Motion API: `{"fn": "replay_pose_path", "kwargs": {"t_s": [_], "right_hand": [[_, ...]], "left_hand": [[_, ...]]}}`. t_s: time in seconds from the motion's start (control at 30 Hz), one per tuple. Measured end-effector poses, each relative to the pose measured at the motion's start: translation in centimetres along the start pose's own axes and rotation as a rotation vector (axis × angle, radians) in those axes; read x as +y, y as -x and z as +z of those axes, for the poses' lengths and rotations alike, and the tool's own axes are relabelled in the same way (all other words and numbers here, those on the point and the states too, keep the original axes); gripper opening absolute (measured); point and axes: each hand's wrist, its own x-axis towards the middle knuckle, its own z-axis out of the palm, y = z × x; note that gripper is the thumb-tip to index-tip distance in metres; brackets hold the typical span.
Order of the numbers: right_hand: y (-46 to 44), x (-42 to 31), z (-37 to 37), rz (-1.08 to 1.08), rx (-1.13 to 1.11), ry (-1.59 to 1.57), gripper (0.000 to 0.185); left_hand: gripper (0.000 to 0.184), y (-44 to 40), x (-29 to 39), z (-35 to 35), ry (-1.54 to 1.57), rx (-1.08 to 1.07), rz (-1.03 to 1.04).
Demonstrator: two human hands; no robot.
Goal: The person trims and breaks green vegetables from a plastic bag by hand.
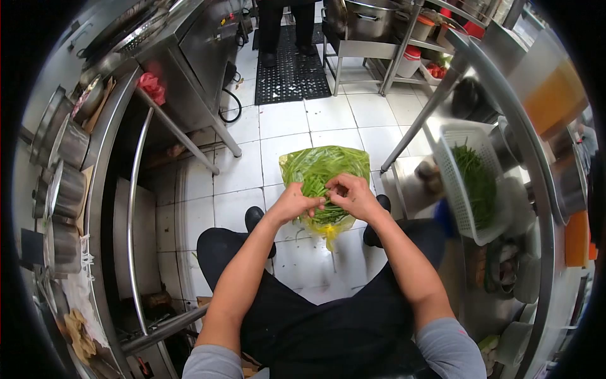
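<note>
A: What's happening?
B: L hand [293, 203] & R hand [355, 194] are pinching green stems [312, 187], fingers nearly closed.
A: Where're other stems lying?
B: In an open plastic bag [330, 239], sitting btwn the shoes [254, 217].

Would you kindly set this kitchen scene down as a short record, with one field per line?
Left hand: at the greens, grip unclear
Right hand: beside the left, at the greens, grip unclear
Bag: yellow-green, see-through, holding the greens; contact with floor unclear
Basket: white, on the right, green stalks inside
Mat: black, another person's legs on it
</note>
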Motion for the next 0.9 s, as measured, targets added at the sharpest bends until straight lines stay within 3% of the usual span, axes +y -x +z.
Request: {"fn": "replay_pose_path", "kwargs": {"t_s": [0.3,0.37,0.43,0.5,0.57,0.67,0.9], "right_hand": [[0.0,1.9,0.9,-0.1,-0.035,0.328,0.012],[-0.1,2.1,1.6,0.184,0.098,0.124,0.014],[-0.3,3.1,1.3,0.271,0.134,0.053,0.014],[-0.5,3.3,0.8,-0.008,0.072,0.249,0.013],[0.2,2.5,0.6,0.026,0.014,0.272,0.015],[0.7,3.0,1.1,0.303,-0.375,-0.09,0.024],[1.0,3.5,2.7,0.314,-0.342,-0.183,0.022]], "left_hand": [[0.018,0.1,0.5,-0.2,-0.048,0.014,0.004],[0.016,0.2,0.7,-0.1,-0.051,0.031,-0.005],[0.015,0.1,0.2,-0.5,0.049,0.06,0.039],[0.015,-0.1,0.0,-1.0,0.148,0.09,0.091],[0.013,-0.2,-0.2,-1.5,0.254,0.16,0.136],[0.014,-0.2,0.0,-1.9,0.322,0.23,0.132],[0.014,-0.2,0.0,-2.3,0.346,0.288,0.157]]}}
